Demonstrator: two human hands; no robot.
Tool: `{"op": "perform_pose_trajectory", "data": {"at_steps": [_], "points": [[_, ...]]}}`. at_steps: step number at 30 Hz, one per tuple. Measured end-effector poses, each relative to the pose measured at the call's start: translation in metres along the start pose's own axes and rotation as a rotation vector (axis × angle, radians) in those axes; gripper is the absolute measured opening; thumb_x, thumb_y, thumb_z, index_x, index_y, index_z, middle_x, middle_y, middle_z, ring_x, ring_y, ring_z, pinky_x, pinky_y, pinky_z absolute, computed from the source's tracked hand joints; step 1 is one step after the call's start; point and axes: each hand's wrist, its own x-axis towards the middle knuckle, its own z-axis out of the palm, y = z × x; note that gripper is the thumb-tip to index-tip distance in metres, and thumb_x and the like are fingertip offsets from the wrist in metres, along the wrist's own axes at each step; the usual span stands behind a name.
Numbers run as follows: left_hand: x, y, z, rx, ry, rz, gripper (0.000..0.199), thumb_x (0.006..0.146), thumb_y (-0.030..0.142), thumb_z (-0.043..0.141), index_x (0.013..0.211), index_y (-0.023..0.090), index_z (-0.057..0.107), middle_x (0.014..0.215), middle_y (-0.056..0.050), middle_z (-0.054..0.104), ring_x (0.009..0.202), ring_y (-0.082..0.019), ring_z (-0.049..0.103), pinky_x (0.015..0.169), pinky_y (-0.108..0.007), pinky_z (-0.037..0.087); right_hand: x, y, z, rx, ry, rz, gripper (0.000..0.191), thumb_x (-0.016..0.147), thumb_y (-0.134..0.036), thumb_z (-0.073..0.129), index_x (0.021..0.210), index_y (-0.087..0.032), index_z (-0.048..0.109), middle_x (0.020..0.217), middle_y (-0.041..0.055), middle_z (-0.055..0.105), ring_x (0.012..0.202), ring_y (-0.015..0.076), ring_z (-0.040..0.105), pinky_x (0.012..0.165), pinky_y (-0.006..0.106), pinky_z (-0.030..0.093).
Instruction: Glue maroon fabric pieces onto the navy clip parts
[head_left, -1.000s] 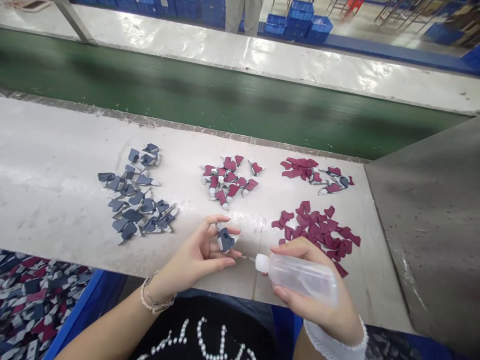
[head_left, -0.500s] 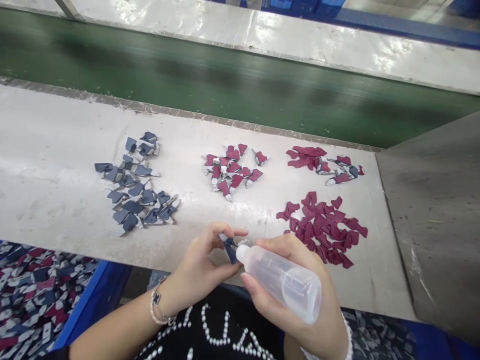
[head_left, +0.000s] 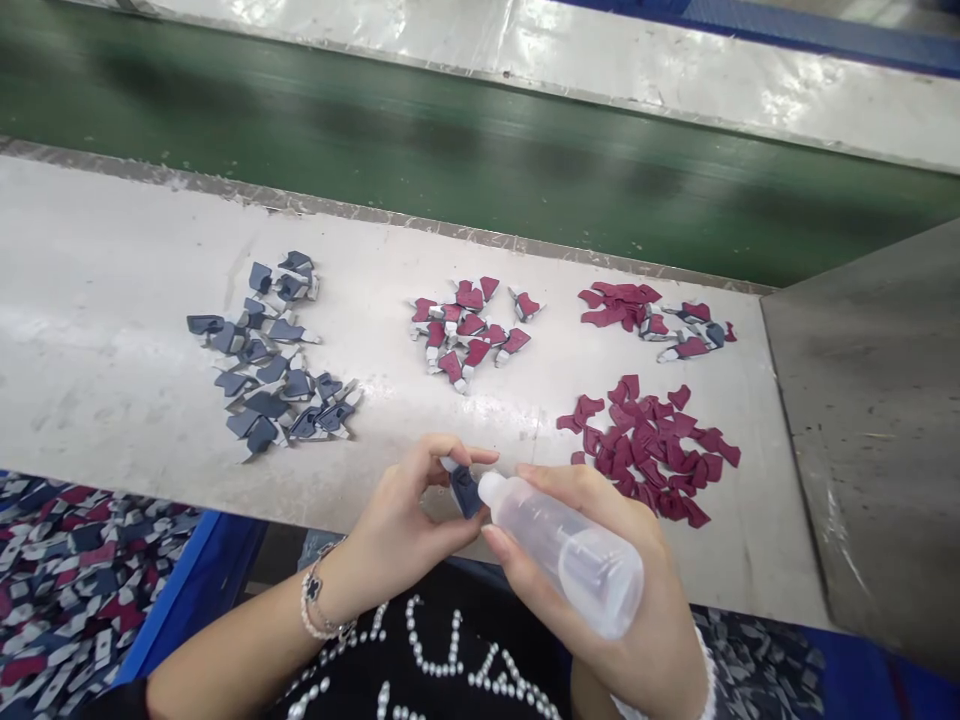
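While left hand (head_left: 401, 510) pinches a navy white-edged cut piece (head_left: 465, 490) | right hand (head_left: 622, 660) grips a translucent squeeze bottle (head_left: 570, 560)

The pale bench (head_left: 97, 300) carries separate piles of navy cut pieces (head_left: 262, 365), white-tabbed burgundy pieces (head_left: 465, 335) and plain burgundy pieces (head_left: 645, 450).

Navy piece (head_left: 465, 492) partly hidden by left hand (head_left: 401, 525)
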Motion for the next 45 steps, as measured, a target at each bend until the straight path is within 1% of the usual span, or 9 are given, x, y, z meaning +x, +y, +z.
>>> {"op": "perform_pose_trajectory", "data": {"at_steps": [5,10,16,20,24,29,35,41,45], "points": [[0.0,-0.002,0.002,0.014,0.014,-0.003,0.042,0.079,0.013,0.076,0.105,0.029,0.045,0.121,-0.003,0.071,0.1,-0.019,0.071,0.087,-0.037,0.057,0.001,-0.001,0.001,0.004,-0.049,-0.015,0.023,0.083,-0.021,0.072,0.102,-0.024,0.06,0.081,-0.0024,0.07,0.061,0.0135,0.068,0.057,0.024,0.056],[0.001,-0.002,0.002,0.021,0.016,-0.005,0.042,0.079,0.013,0.075,0.106,0.028,0.046,0.12,-0.005,0.071,0.102,-0.021,0.071,0.086,-0.038,0.058,0.0,0.0,0.001,0.006,-0.036,-0.014,0.023,0.084,-0.021,0.071,0.104,-0.024,0.06,0.084,-0.0014,0.071,0.064,0.0148,0.068,0.056,0.025,0.054],[0.002,-0.002,0.0,0.011,0.002,-0.037,0.044,0.077,0.009,0.075,0.106,0.027,0.047,0.12,-0.006,0.072,0.102,-0.021,0.071,0.081,-0.033,0.058,-0.002,-0.002,-0.004,-0.072,-0.104,-0.035,0.018,0.084,-0.023,0.072,0.095,-0.023,0.058,0.072,-0.005,0.066,0.054,0.0106,0.062,0.052,0.022,0.051],[0.002,-0.001,0.001,0.044,-0.024,-0.019,0.044,0.078,0.01,0.075,0.108,0.028,0.048,0.118,-0.003,0.072,0.098,-0.019,0.071,0.077,-0.03,0.057,-0.001,-0.002,-0.005,-0.031,-0.078,-0.01,0.022,0.084,-0.025,0.072,0.101,-0.025,0.059,0.078,-0.0049,0.069,0.059,0.0108,0.066,0.055,0.021,0.052],[0.002,0.003,0.001,0.102,-0.035,0.017,0.043,0.079,0.013,0.076,0.109,0.029,0.049,0.116,-0.001,0.072,0.093,-0.018,0.07,0.074,-0.029,0.056,-0.001,-0.001,-0.004,-0.037,-0.112,-0.018,0.025,0.083,-0.026,0.074,0.103,-0.026,0.059,0.08,-0.0039,0.07,0.06,0.0131,0.067,0.058,0.024,0.056],[0.004,0.004,0.0,0.044,-0.03,0.006,0.04,0.08,0.011,0.074,0.104,0.027,0.046,0.117,-0.003,0.072,0.095,-0.019,0.071,0.074,-0.029,0.057,-0.005,-0.004,-0.012,-0.048,0.005,-0.032,0.028,0.08,-0.029,0.075,0.102,-0.028,0.058,0.079,-0.0021,0.071,0.06,0.0172,0.069,0.062,0.029,0.061],[0.003,0.005,0.001,0.048,-0.039,0.012,0.047,0.077,0.006,0.074,0.106,0.03,0.046,0.118,0.001,0.072,0.095,-0.015,0.071,0.077,-0.026,0.057,-0.001,-0.004,-0.015,-0.022,-0.085,0.01,0.024,0.082,-0.026,0.074,0.099,-0.027,0.058,0.076,-0.0054,0.068,0.056,0.0125,0.066,0.056,0.025,0.056],[0.003,0.007,0.0,0.053,-0.05,0.015,0.047,0.077,0.006,0.075,0.106,0.029,0.046,0.118,0.001,0.072,0.095,-0.015,0.07,0.078,-0.026,0.056,0.0,-0.002,-0.013,-0.023,-0.108,-0.004,0.025,0.083,-0.026,0.073,0.102,-0.026,0.057,0.077,-0.0053,0.067,0.056,0.0113,0.064,0.055,0.023,0.054],[0.003,0.005,0.0,0.051,-0.046,0.029,0.045,0.079,0.009,0.075,0.107,0.029,0.046,0.117,-0.001,0.072,0.096,-0.016,0.07,0.075,-0.026,0.056,-0.004,-0.002,-0.017,-0.103,-0.156,-0.046,0.017,0.085,-0.025,0.071,0.092,-0.024,0.056,0.077,-0.0041,0.069,0.058,0.0116,0.064,0.056,0.024,0.052]]}}
